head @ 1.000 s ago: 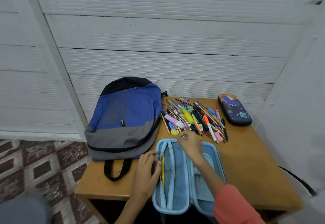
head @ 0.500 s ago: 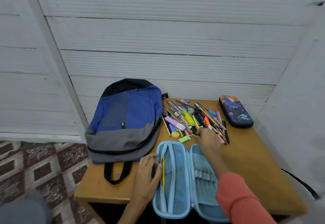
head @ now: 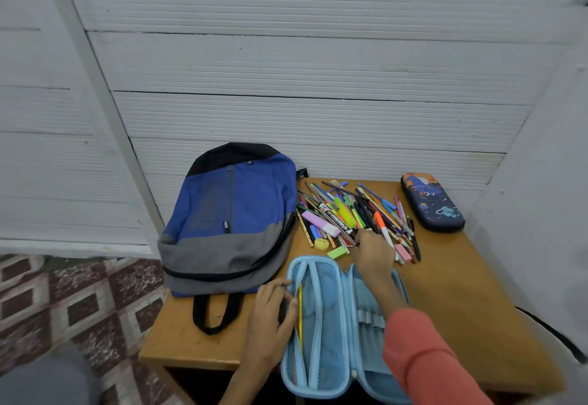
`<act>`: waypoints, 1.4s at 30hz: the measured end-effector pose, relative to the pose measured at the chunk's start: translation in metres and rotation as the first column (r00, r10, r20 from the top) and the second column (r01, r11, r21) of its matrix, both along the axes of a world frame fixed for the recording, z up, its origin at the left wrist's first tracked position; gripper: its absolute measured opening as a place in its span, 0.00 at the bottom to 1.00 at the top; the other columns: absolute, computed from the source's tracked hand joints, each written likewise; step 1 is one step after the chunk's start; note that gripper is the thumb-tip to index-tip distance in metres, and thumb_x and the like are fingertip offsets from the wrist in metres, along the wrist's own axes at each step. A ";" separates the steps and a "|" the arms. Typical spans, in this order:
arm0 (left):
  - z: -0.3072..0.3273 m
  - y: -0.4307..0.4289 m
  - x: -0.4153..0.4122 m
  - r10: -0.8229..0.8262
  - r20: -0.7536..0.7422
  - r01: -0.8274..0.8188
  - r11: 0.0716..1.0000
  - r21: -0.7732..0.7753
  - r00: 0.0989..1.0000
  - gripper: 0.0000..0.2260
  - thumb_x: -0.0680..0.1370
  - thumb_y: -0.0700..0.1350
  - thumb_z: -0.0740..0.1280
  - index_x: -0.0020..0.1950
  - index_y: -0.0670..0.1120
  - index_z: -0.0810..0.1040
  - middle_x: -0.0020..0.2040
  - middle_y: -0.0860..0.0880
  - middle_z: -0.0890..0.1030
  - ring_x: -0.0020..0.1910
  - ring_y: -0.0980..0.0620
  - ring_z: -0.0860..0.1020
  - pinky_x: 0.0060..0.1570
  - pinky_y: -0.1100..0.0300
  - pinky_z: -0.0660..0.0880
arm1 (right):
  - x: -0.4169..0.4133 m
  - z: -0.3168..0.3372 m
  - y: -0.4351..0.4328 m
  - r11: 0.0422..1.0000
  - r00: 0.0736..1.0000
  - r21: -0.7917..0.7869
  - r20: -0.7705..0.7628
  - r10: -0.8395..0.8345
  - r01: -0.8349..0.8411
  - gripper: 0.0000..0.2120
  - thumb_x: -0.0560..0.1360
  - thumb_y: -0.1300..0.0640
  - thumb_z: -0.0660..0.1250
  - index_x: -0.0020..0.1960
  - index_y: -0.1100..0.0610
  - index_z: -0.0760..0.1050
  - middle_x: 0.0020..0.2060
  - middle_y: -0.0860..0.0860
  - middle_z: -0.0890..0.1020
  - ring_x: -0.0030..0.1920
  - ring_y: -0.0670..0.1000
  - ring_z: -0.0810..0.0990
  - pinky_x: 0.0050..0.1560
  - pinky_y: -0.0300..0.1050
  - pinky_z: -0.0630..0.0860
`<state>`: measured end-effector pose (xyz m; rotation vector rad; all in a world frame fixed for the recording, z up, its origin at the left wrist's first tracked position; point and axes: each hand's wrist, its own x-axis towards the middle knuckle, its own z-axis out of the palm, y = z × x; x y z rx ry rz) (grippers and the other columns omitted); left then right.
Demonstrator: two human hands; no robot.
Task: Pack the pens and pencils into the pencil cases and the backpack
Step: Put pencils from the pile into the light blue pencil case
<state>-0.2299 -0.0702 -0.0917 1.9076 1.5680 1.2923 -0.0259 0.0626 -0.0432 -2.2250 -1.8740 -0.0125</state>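
A: State the position of the pile of pens and pencils [head: 356, 213] relative to the hands.

B: The pile lies at the far middle of the desk [head: 461, 293]. The right hand [head: 374, 253] reaches over the open light-blue pencil case [head: 324, 325] and its fingertips touch the near edge of the pile. Whether they pinch an item cannot be told; the fingers are curled and hidden. The left hand [head: 270, 322] is well apart from the pile, its fingers bent and pressing on the left rim of the open case.

A: Give counts.

B: One backpack [head: 229, 223], blue and grey, lies flat to the left of the pile. Two pencil cases: the open one at the near edge, and one closed dark-blue pencil case [head: 432, 202] at the far right. One yellow pencil [head: 300, 312] lies inside the left half of the open case. The items in the pile overlap too much to count.
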 end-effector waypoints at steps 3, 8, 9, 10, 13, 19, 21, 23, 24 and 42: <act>0.001 0.000 0.000 0.002 0.007 -0.002 1.000 -0.011 1.000 0.07 0.77 0.55 0.59 0.41 0.56 0.70 0.57 0.59 0.74 0.61 0.58 0.72 0.56 0.71 0.67 | -0.002 0.004 0.000 0.999 1.000 -0.023 0.012 -0.022 0.022 0.10 0.77 0.65 0.61 0.55 0.56 0.77 0.49 0.52 0.82 0.50 0.52 0.81 0.36 0.40 0.66; 0.001 -0.001 0.000 0.001 0.009 -0.001 1.000 -0.013 1.000 0.06 0.77 0.55 0.59 0.41 0.57 0.69 0.56 0.59 0.74 0.60 0.59 0.72 0.55 0.71 0.67 | -0.004 0.007 0.000 0.996 1.000 -0.092 -0.016 -0.004 0.003 0.12 0.77 0.67 0.60 0.57 0.57 0.76 0.52 0.54 0.81 0.52 0.55 0.80 0.40 0.43 0.70; 0.001 -0.001 0.001 0.003 0.008 -0.003 1.000 -0.017 1.000 0.06 0.77 0.54 0.59 0.41 0.57 0.69 0.57 0.59 0.74 0.60 0.59 0.72 0.55 0.71 0.67 | -0.003 0.007 0.000 0.995 1.000 -0.103 -0.029 -0.005 0.002 0.12 0.77 0.67 0.61 0.57 0.57 0.76 0.52 0.54 0.81 0.53 0.55 0.80 0.41 0.44 0.70; 0.001 -0.001 0.001 0.006 0.005 -0.006 1.000 -0.021 1.000 0.06 0.77 0.54 0.59 0.41 0.57 0.69 0.57 0.59 0.74 0.60 0.59 0.72 0.55 0.72 0.67 | -0.002 0.007 0.000 0.994 0.999 -0.113 -0.043 -0.004 -0.001 0.11 0.77 0.67 0.61 0.56 0.57 0.76 0.52 0.54 0.81 0.53 0.55 0.80 0.41 0.44 0.71; 0.001 0.000 0.001 0.013 -0.013 -0.014 0.999 -0.031 1.000 0.07 0.79 0.49 0.63 0.41 0.56 0.69 0.57 0.60 0.74 0.60 0.59 0.72 0.55 0.72 0.67 | 0.003 0.005 0.000 0.996 0.994 -0.082 -0.110 -0.024 0.015 0.06 0.75 0.63 0.65 0.51 0.58 0.78 0.48 0.54 0.83 0.48 0.54 0.81 0.37 0.42 0.72; 0.000 0.000 0.001 0.015 -0.028 -0.015 1.000 -0.026 1.000 0.06 0.78 0.52 0.61 0.41 0.56 0.70 0.57 0.60 0.74 0.60 0.60 0.71 0.55 0.72 0.66 | 0.019 0.008 -0.005 0.982 0.757 0.120 -0.652 -0.031 0.143 0.03 0.75 0.60 0.69 0.48 0.58 0.80 0.41 0.51 0.82 0.39 0.49 0.78 0.36 0.42 0.72; -0.002 0.000 0.000 0.013 -0.024 -0.013 1.000 -0.016 1.000 0.06 0.78 0.53 0.60 0.42 0.54 0.71 0.57 0.60 0.74 0.60 0.60 0.71 0.55 0.73 0.65 | 0.024 0.012 -0.003 0.962 0.568 0.169 -0.823 0.018 0.214 0.05 0.75 0.62 0.70 0.51 0.61 0.80 0.40 0.53 0.82 0.37 0.48 0.77 0.36 0.41 0.73; -0.002 0.001 0.000 0.013 -0.027 -0.013 1.000 -0.012 1.000 0.08 0.78 0.54 0.59 0.42 0.53 0.72 0.57 0.60 0.74 0.60 0.60 0.71 0.55 0.74 0.64 | 0.026 0.019 -0.003 0.944 0.362 0.192 -0.928 0.086 0.267 0.07 0.76 0.63 0.69 0.52 0.64 0.80 0.38 0.53 0.81 0.33 0.48 0.76 0.30 0.37 0.74; -0.002 0.000 0.001 0.015 -0.031 -0.015 1.000 -0.012 0.999 0.07 0.78 0.54 0.59 0.42 0.53 0.71 0.57 0.60 0.74 0.60 0.61 0.71 0.55 0.74 0.64 | 0.027 0.023 -0.003 0.936 0.276 0.204 -0.953 0.124 0.286 0.07 0.76 0.63 0.69 0.53 0.64 0.80 0.38 0.53 0.80 0.33 0.48 0.76 0.28 0.35 0.75; -0.003 0.002 0.001 0.021 -0.044 -0.021 1.000 -0.010 0.999 0.09 0.77 0.55 0.58 0.41 0.54 0.71 0.56 0.60 0.74 0.59 0.61 0.71 0.55 0.72 0.65 | -0.045 0.013 -0.047 0.958 0.369 -0.063 -0.928 0.046 -0.279 0.12 0.74 0.66 0.70 0.57 0.66 0.75 0.33 0.58 0.80 0.26 0.50 0.79 0.30 0.45 0.81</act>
